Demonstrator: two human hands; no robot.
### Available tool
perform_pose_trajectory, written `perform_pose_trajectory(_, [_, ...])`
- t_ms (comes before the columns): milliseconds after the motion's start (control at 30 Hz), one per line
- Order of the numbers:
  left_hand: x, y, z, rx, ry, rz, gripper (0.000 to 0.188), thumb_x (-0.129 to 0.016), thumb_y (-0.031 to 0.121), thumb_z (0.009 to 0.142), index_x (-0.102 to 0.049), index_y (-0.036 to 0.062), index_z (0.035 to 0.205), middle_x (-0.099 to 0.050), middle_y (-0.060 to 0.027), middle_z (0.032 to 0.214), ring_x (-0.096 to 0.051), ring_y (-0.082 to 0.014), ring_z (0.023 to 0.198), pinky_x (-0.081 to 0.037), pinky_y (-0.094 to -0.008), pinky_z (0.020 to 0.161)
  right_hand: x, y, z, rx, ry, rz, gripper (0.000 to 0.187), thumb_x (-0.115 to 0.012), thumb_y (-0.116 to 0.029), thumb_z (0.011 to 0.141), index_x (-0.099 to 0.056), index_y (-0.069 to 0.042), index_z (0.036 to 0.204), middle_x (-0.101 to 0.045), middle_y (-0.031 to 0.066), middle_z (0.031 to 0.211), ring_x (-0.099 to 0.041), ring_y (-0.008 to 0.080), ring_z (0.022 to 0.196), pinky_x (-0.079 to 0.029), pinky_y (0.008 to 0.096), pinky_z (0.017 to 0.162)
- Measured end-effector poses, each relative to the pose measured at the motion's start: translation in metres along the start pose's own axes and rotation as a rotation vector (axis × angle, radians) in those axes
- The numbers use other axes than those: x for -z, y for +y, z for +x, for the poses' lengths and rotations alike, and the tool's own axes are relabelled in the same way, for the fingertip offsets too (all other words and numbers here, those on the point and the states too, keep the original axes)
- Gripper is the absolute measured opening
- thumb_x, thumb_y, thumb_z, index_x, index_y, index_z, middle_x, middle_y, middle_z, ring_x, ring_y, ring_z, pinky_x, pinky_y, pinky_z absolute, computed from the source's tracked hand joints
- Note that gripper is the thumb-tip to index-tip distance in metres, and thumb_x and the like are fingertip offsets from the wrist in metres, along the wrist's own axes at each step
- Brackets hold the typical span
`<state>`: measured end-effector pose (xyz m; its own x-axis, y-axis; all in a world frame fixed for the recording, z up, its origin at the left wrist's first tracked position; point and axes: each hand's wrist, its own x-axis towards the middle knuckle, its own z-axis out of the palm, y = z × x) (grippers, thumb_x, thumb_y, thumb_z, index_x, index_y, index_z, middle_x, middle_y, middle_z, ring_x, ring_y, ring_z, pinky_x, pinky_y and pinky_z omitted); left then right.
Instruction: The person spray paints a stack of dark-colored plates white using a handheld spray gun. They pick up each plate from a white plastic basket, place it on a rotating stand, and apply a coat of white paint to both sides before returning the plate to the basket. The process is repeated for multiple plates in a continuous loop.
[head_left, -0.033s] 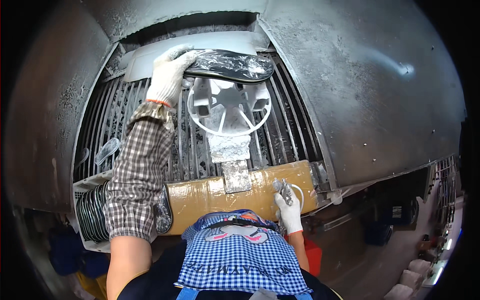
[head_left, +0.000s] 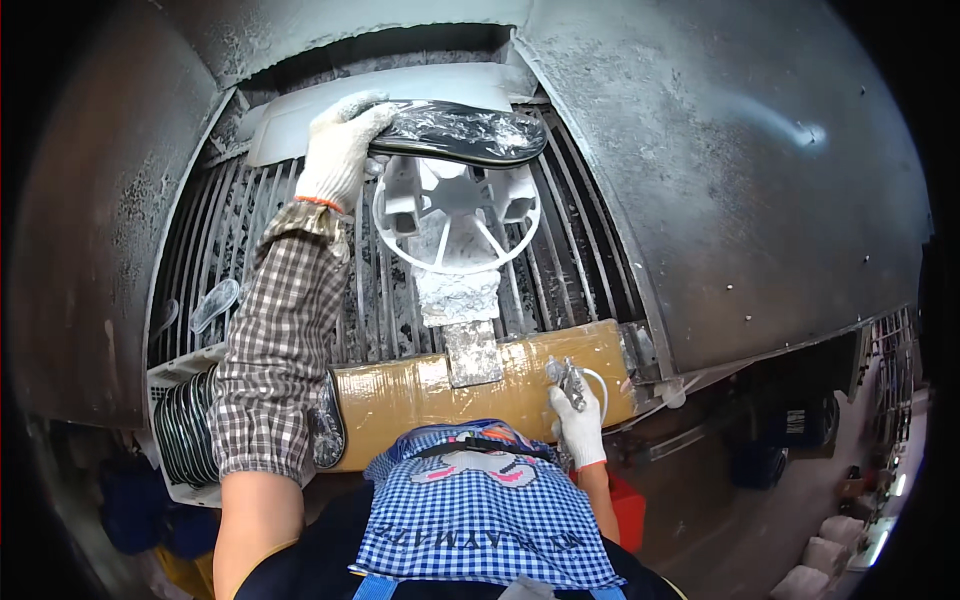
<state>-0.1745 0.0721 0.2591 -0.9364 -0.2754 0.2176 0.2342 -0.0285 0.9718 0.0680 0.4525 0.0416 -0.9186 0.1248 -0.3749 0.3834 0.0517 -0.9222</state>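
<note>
My left hand (head_left: 338,160), in a white knit glove, grips one end of a black, shoe-sole-shaped piece (head_left: 465,132) streaked with white, shiny marks. The piece lies level over the far part of a whitened spoked round stand (head_left: 460,270). At the right end of a tape-covered ledge (head_left: 400,400), my gloved right hand (head_left: 580,425) is closed round a small metal spray gun (head_left: 570,380) with a pale hose curving beside it. Another dark sole-shaped piece (head_left: 327,430) rests near my left forearm, partly hidden by the sleeve.
A white crate (head_left: 160,375) at the left holds several dark sole-shaped pieces (head_left: 185,430) on edge. Metal slats (head_left: 385,300) run beneath the stand, with clear sole-shaped pieces (head_left: 215,303) on them. Metal walls (head_left: 740,200) enclose both sides. A red object (head_left: 628,510) stands low, right of me.
</note>
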Motion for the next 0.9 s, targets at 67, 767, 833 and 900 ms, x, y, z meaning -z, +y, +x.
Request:
perform_pose_trajectory(67, [-0.005,-0.013,0.010,0.010,-0.016,-0.002,0.036,-0.078,0.014,0.094,-0.073,-0.0009,0.127,-0.077,-0.0076,0.095,-0.063,-0.0067,0.059,-0.047,-0.0195,0.044,0.003,0.002,-0.001,0.009,-0.002,0.007,0.045,-0.069,-0.016,0.100,-0.066,-0.009,0.144,-0.062,-0.0039,0.084,-0.049,0.0053,0.053,-0.041,0.0248,0.048])
perform_pose_trajectory(767, [0.006,-0.047,0.024,0.056,0.047,0.428,0.023,-0.079,0.019,0.091,-0.080,-0.0004,0.103,-0.078,-0.0075,0.089,-0.069,-0.0126,0.072,-0.053,-0.0262,0.060,0.003,-0.012,-0.006,-0.042,-0.027,-0.027,0.048,-0.065,-0.012,0.101,-0.060,-0.009,0.149,-0.064,-0.0043,0.088,-0.051,0.0037,0.062,-0.042,0.0244,0.054])
perform_pose_trajectory(833, [0.009,-0.046,0.021,0.060,0.058,0.452,0.022,-0.079,0.020,0.091,-0.081,0.0007,0.103,-0.078,-0.0073,0.089,-0.069,-0.0125,0.070,-0.053,-0.0260,0.058,0.002,-0.018,-0.009,-0.069,-0.048,-0.036,0.050,-0.065,-0.012,0.102,-0.058,-0.008,0.151,-0.067,-0.0028,0.094,-0.053,0.0041,0.066,-0.044,0.0242,0.056])
perform_pose_trajectory(900, [0.008,-0.041,0.017,0.091,0.074,0.476,0.022,-0.078,0.021,0.091,-0.081,0.0023,0.103,-0.078,-0.0069,0.088,-0.068,-0.0124,0.070,-0.052,-0.0262,0.059,0.003,-0.022,-0.009,-0.083,-0.069,-0.044,0.052,-0.065,-0.014,0.102,-0.056,-0.007,0.153,-0.071,0.0004,0.103,-0.057,0.0050,0.072,-0.047,0.0242,0.061])
